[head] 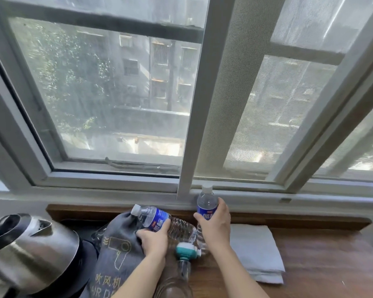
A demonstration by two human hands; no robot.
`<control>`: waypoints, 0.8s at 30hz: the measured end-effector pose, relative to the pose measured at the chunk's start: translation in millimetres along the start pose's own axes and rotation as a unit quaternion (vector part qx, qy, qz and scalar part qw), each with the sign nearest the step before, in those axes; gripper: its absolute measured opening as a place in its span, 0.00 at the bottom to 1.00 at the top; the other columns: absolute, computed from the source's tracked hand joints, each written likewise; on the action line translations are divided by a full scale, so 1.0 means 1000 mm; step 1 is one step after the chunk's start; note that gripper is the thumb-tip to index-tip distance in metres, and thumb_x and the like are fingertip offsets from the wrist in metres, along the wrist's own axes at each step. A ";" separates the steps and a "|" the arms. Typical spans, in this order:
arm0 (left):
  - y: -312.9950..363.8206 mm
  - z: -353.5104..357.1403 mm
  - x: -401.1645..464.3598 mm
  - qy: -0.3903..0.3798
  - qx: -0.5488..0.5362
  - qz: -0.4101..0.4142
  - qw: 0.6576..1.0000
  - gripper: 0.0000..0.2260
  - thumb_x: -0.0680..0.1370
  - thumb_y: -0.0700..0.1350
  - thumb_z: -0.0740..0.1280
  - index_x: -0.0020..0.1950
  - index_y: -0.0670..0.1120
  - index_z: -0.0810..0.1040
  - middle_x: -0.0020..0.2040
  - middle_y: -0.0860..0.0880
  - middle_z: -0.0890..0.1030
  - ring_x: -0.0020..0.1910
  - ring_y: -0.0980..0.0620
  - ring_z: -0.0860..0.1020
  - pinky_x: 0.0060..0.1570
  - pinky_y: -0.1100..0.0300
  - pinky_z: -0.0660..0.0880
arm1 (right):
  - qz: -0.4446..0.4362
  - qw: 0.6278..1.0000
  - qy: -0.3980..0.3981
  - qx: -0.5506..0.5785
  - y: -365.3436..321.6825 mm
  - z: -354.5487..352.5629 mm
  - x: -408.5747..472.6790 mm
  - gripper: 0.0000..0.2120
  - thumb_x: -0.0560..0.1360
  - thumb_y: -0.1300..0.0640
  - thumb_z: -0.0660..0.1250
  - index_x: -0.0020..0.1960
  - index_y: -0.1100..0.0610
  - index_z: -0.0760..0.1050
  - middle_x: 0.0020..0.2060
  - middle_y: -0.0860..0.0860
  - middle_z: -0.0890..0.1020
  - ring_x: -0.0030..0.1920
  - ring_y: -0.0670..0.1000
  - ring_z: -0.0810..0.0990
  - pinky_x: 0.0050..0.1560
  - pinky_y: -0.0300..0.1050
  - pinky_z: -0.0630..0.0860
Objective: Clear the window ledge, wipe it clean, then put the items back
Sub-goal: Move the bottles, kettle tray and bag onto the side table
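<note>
My left hand grips a clear water bottle with a blue label, tilted with its white cap pointing up and left over the grey hair-dryer bag. My right hand holds a second, upright water bottle by its blue label, just in front of the white window ledge. A folded white cloth lies flat on the wooden desk to the right of my right arm.
A steel kettle stands at the lower left on a dark tray. A clear spray bottle with a teal head sits between my arms. The window frame rises behind the ledge.
</note>
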State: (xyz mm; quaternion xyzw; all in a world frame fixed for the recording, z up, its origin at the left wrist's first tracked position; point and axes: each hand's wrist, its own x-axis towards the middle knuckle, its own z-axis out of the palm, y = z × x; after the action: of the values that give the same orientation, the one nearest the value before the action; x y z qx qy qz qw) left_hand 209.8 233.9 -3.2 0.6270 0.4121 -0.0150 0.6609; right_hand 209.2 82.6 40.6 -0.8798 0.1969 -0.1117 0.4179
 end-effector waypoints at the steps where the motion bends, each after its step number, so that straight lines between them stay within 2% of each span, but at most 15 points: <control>1: -0.001 0.001 0.001 0.008 -0.001 0.011 1.000 0.32 0.68 0.49 0.80 0.62 0.39 0.66 0.60 0.36 0.77 0.59 0.39 0.76 0.60 0.51 0.70 | 0.005 1.000 -0.005 0.007 0.002 0.001 0.002 0.39 0.68 0.51 0.79 0.73 0.56 0.64 0.67 0.52 0.73 0.67 0.54 0.71 0.66 0.48 0.71; 6: 0.001 0.008 0.000 -0.010 0.045 0.082 0.996 0.29 0.70 0.50 0.77 0.67 0.45 0.73 0.59 0.43 0.80 0.60 0.42 0.77 0.58 0.54 0.69 | 0.005 0.999 -0.017 0.027 0.007 -0.001 0.005 0.33 0.69 0.52 0.78 0.69 0.53 0.68 0.62 0.50 0.77 0.61 0.51 0.77 0.59 0.43 0.72; 9: 0.007 0.010 0.003 -0.040 0.035 0.088 0.995 0.27 0.67 0.50 0.79 0.62 0.47 0.73 0.57 0.44 0.80 0.55 0.44 0.78 0.57 0.51 0.73 | -0.007 0.999 -0.021 0.027 0.009 -0.002 0.003 0.31 0.69 0.52 0.79 0.67 0.51 0.69 0.60 0.48 0.78 0.57 0.48 0.76 0.57 0.42 0.73; 12: 0.012 0.013 -0.002 -0.083 0.029 0.113 0.990 0.26 0.66 0.45 0.80 0.58 0.49 0.70 0.53 0.48 0.80 0.51 0.49 0.79 0.53 0.52 0.75 | -0.009 0.999 -0.026 0.036 0.009 -0.004 0.000 0.31 0.68 0.52 0.79 0.66 0.49 0.69 0.57 0.45 0.78 0.55 0.45 0.76 0.54 0.39 0.72; 16: 0.020 0.017 -0.015 -0.157 0.093 0.208 0.961 0.29 0.65 0.44 0.81 0.58 0.52 0.69 0.51 0.56 0.78 0.49 0.60 0.77 0.45 0.61 0.74 | -0.014 0.998 -0.033 0.051 0.008 -0.004 -0.006 0.29 0.66 0.51 0.81 0.61 0.46 0.71 0.53 0.41 0.78 0.52 0.43 0.77 0.48 0.33 0.70; 18: 0.021 0.017 -0.019 -0.178 0.120 0.245 0.945 0.31 0.64 0.45 0.81 0.61 0.56 0.69 0.52 0.60 0.78 0.51 0.63 0.76 0.48 0.61 0.75 | -0.009 0.998 -0.031 0.061 0.008 -0.004 -0.008 0.28 0.65 0.51 0.81 0.59 0.46 0.71 0.52 0.41 0.79 0.52 0.43 0.78 0.45 0.30 0.70; 21: 0.020 0.015 -0.020 -0.183 0.157 0.280 0.929 0.30 0.63 0.48 0.82 0.60 0.58 0.73 0.53 0.58 0.81 0.50 0.64 0.78 0.51 0.57 0.78 | -0.001 0.997 -0.023 0.073 0.010 -0.008 -0.012 0.28 0.64 0.51 0.81 0.59 0.45 0.71 0.52 0.42 0.80 0.51 0.45 0.79 0.44 0.30 0.70; 24: 0.023 0.012 -0.024 -0.196 0.177 0.316 0.911 0.30 0.62 0.49 0.82 0.61 0.57 0.74 0.52 0.58 0.81 0.47 0.68 0.77 0.47 0.63 0.77 | 0.009 0.995 -0.004 0.095 0.012 -0.015 -0.016 0.29 0.63 0.52 0.82 0.57 0.44 0.69 0.49 0.42 0.80 0.49 0.44 0.80 0.42 0.32 0.71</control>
State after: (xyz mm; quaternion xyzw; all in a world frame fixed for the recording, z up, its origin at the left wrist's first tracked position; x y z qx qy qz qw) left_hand 212.2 216.9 27.4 0.8155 0.0455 -0.0004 0.5770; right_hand 186.7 72.2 40.0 -0.8345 0.1918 -0.1229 0.5017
